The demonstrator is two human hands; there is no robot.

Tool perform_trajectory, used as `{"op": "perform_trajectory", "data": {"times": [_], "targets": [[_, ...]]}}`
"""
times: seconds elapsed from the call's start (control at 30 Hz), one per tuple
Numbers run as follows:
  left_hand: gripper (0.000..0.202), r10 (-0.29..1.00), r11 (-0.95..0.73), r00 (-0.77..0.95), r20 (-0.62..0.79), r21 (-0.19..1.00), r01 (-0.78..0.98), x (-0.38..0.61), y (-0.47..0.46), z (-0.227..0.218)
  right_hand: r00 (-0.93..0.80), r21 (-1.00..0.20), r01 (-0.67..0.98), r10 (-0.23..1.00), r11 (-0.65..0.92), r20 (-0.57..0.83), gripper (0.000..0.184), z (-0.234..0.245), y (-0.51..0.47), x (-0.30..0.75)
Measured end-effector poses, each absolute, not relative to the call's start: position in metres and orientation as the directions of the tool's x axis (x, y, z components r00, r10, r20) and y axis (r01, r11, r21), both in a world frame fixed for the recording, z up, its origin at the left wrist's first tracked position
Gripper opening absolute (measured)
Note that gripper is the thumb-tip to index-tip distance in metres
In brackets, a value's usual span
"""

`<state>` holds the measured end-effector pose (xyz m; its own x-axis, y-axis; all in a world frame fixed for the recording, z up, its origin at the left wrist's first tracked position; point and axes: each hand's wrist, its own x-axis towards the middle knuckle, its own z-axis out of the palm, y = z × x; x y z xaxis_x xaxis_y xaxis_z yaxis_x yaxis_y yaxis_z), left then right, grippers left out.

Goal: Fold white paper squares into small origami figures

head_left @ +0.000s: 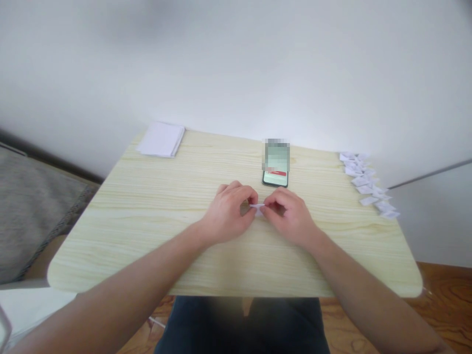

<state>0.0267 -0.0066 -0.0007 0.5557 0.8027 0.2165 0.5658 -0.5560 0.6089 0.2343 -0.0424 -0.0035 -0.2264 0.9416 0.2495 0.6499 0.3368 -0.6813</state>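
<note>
The pale wooden table [147, 236] fills most of my view, and my forearms reach across it from the near edge. Far off beyond my left hand [228, 211] lies a stack of blank white sheets [161, 139]; out past my right hand [289, 216], along the table's right edge, is a scatter of folded paper pieces [367, 184]. Just ahead of my right hand's knuckles lies a phone [276, 169], its screen lit.

My hands are drawn together at the middle of the table, fingertips of both pinched on a small white paper piece [257, 207] that sits between them, low over the wood or resting on it; I cannot tell which. Most of it is hidden by my fingers.

To crease this well, I judge I should keep the edges matched before pressing, hold one side still with my left fingertips, and run my right thumbnail along the fold against the tabletop so the line comes out sharp. Something this small will slip easily, so light, even pressure matters.

No writing is readable: the phone's screen is blurred, showing only a red bar low down, and the sheets look blank.
</note>
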Motion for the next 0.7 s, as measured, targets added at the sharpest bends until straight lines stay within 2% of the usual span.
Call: {"op": "perform_trajectory", "data": {"times": [0.23,0.37,0.47,0.57,0.7], "targets": [[0.007,0.797,-0.570,0.541,0.269,0.633,0.524,0.0256,-0.0068,0.0007,-0.247,-0.748,0.520,0.911,0.411,0.329,0.004,-0.0004,-0.0448,0.2316],[0.011,0.822,-0.503,0.489,0.292,0.775,0.382,0.0237,-0.0037,-0.0038,-0.230,-0.770,0.476,0.905,0.425,0.358,0.011,-0.0045,-0.0433,0.2327],[0.010,0.847,-0.434,0.452,0.281,0.856,0.281,0.0232,-0.0025,-0.0058,-0.198,-0.830,0.437,0.937,0.346,0.286,0.010,-0.0073,-0.0447,0.2331],[0.010,0.841,-0.453,0.454,0.295,0.842,0.293,0.0237,-0.0028,-0.0053,-0.174,-0.857,0.412,0.950,0.309,0.259,0.005,-0.0079,-0.0463,0.2335],[0.011,0.802,-0.561,0.469,0.369,0.736,0.379,0.0242,-0.0036,-0.0037,-0.167,-0.767,0.513,0.921,0.386,0.352,0.011,-0.0077,-0.0437,0.2366]]}}
